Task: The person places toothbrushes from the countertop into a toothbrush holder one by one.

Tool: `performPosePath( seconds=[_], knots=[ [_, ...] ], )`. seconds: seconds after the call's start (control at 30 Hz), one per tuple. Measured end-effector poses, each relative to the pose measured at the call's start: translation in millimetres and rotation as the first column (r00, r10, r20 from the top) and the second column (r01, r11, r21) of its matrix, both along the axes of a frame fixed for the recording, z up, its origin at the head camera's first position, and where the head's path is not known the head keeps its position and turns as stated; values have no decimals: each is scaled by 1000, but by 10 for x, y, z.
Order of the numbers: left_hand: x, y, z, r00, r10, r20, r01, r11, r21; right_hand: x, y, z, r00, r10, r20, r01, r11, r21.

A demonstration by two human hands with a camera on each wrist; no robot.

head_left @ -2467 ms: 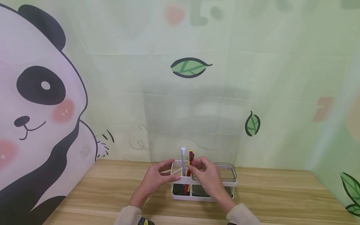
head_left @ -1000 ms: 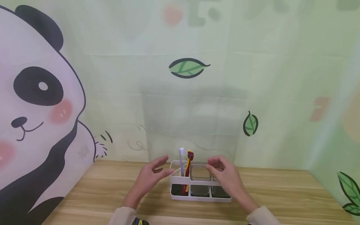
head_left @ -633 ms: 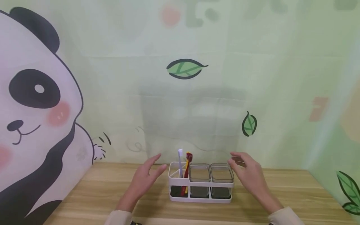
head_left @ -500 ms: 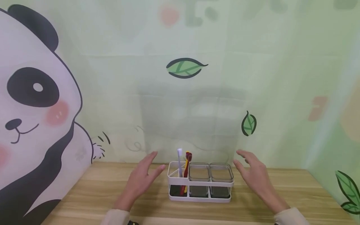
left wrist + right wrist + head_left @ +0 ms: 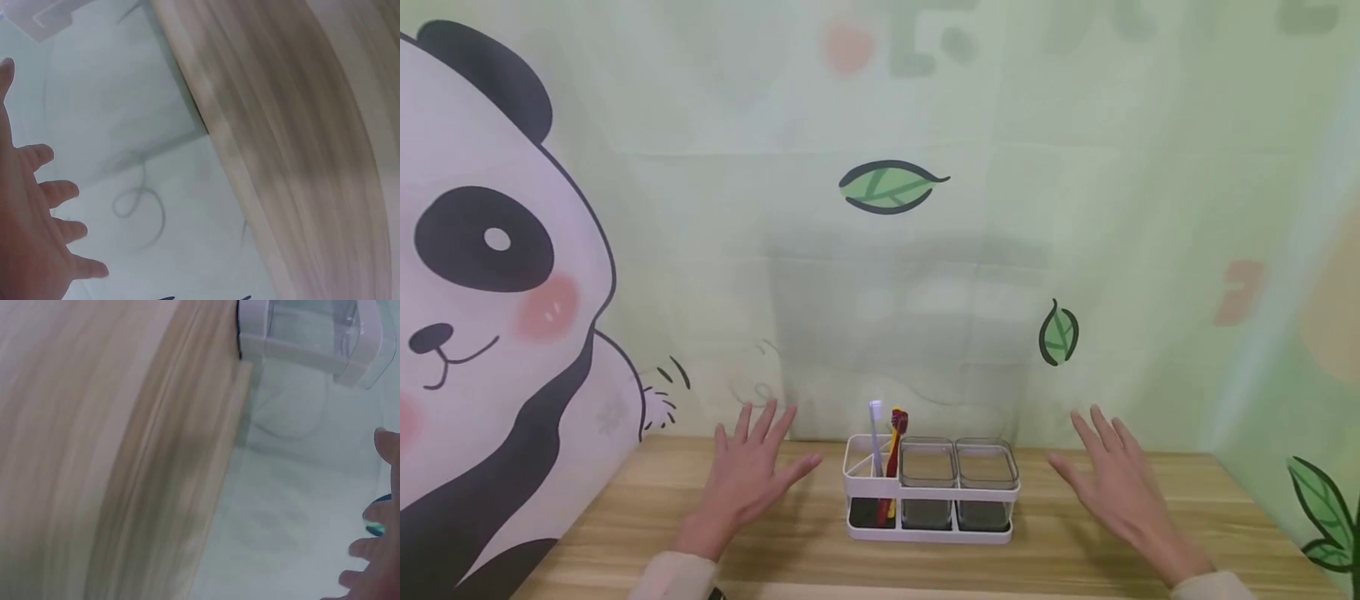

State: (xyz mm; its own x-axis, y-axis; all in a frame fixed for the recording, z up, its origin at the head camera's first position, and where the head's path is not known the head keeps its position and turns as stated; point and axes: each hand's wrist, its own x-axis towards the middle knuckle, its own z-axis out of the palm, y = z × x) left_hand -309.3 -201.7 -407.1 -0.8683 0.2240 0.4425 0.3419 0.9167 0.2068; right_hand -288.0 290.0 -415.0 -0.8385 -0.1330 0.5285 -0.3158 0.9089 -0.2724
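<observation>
A white toothbrush holder (image 5: 931, 493) with a dark base stands on the table in the head view. Its left section, split by thin bars, holds a pale purple toothbrush (image 5: 876, 433) and a red and a yellow toothbrush (image 5: 892, 458) close together, bristles up. Two clear square cups (image 5: 928, 508) (image 5: 985, 510) sit side by side in the other sections. To the left of the holder my left hand (image 5: 741, 483) is spread, touching nothing. My right hand (image 5: 1120, 492) is spread to its right, also free of any object. Part of the holder (image 5: 306, 353) shows in the right wrist view.
The wooden table (image 5: 790, 558) runs back to a pale green cloth backdrop (image 5: 910, 317) printed with a panda (image 5: 482, 333) and leaves. The backdrop rises close behind the holder.
My right hand has let go of the red toothbrush area and moved off to the right. My left hand has drawn away leftward from the holder. Both hands' fingers have spread.
</observation>
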Motion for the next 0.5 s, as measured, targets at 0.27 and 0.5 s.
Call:
performPosePath(
  seconds=[0.27, 0.5],
  knots=[
    [21, -72, -39, 999, 34, 4, -34, 999, -35, 18, 118, -51, 989, -40, 145, 40, 999, 3],
    [32, -88, -57, 999, 44, 9, -44, 998, -38, 53, 140, -51, 982, -69, 178, 67, 998, 16]
  ],
)
